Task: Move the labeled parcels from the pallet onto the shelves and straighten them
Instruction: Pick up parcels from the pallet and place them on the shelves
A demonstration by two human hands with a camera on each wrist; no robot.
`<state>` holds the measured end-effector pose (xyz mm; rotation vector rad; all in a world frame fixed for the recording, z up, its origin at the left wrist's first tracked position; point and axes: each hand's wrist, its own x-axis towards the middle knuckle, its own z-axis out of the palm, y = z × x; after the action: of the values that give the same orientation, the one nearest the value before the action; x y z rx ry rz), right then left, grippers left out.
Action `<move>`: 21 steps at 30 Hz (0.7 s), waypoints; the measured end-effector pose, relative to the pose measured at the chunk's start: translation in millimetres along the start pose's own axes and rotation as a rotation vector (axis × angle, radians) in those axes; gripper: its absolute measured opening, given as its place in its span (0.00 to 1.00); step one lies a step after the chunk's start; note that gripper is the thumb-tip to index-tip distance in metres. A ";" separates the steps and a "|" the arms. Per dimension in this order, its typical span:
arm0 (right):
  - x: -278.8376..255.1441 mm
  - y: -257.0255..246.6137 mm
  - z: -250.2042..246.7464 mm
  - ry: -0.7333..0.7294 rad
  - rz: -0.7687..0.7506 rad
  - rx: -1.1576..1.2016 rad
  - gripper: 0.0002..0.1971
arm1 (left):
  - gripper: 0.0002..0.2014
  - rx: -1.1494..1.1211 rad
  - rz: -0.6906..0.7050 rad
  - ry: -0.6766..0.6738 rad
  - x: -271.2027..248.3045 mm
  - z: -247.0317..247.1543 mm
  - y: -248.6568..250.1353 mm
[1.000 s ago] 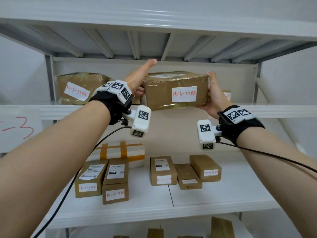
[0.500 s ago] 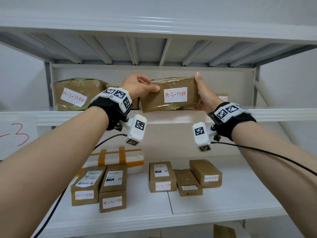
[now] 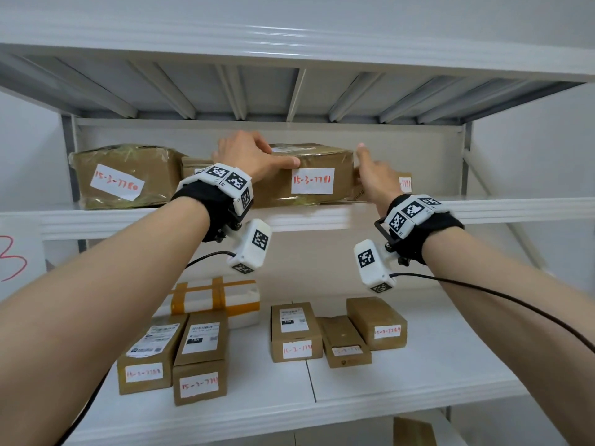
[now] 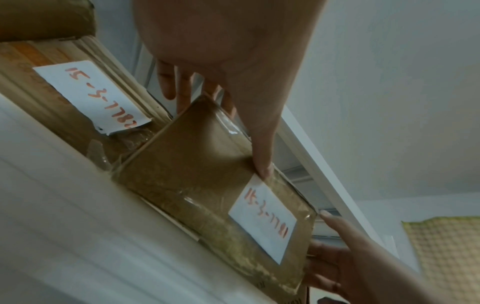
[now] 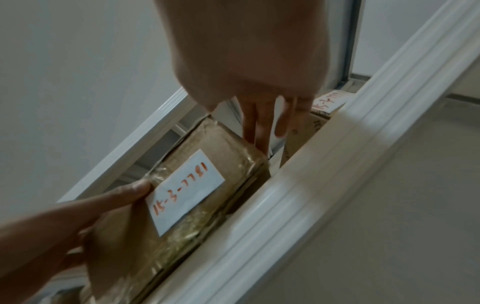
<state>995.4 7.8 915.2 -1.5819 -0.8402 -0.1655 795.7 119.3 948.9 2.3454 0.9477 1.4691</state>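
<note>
The brown box [image 3: 309, 175] in the middle of the frame is held by both hands. The left hand [image 3: 254, 156] is laid over its top left corner, with the thumb [image 4: 262, 148] stretched flat along the front top edge and the other fingers curled over the top. The right hand [image 3: 373, 175] is set flat against the right end of the box, fingers [image 5: 257, 131] straight, with nothing gripped.

The box is cardboard, wrapped in shiny clear tape, long and flat in shape. A white paper label [image 3: 312, 185] with red writing, 15-3-7781, is stuck on its front. The box is sat on the upper shelf [image 3: 515, 210], a smooth white metal board with a ridged front edge.

To the left, a bigger crinkly taped box [image 3: 125, 175] marked 15-3-7780 is seen. Between these two, another box [image 4: 64, 98] is tucked further back. Just behind the right hand, a small box [image 3: 404, 183] is partly hidden.

In the lower part of the frame, on the lower shelf [image 3: 402, 397], several small brown boxes [image 3: 296, 333] with white labels are laid, and a white packet [image 3: 219, 300] bound with orange tape.
</note>
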 end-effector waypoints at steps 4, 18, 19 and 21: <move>8.3 17.8 -12.1 0.301 -0.125 -0.207 0.23 | 0.38 0.032 0.011 -0.005 -2.2 2.0 1.6; 40.1 67.8 -22.4 0.159 0.027 -0.237 0.36 | 0.29 0.081 0.042 -0.039 8.6 4.4 -4.6; 38.9 69.5 -21.9 0.183 -0.004 -0.242 0.39 | 0.27 0.102 0.055 -0.041 10.4 5.4 -5.1; 35.9 75.5 -19.8 0.242 -0.072 -0.251 0.44 | 0.25 0.163 0.084 -0.056 11.5 10.6 -5.5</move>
<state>1073.2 7.7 878.6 -1.7237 -0.7065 -0.5214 806.0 132.3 949.4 2.5569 1.0006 1.3963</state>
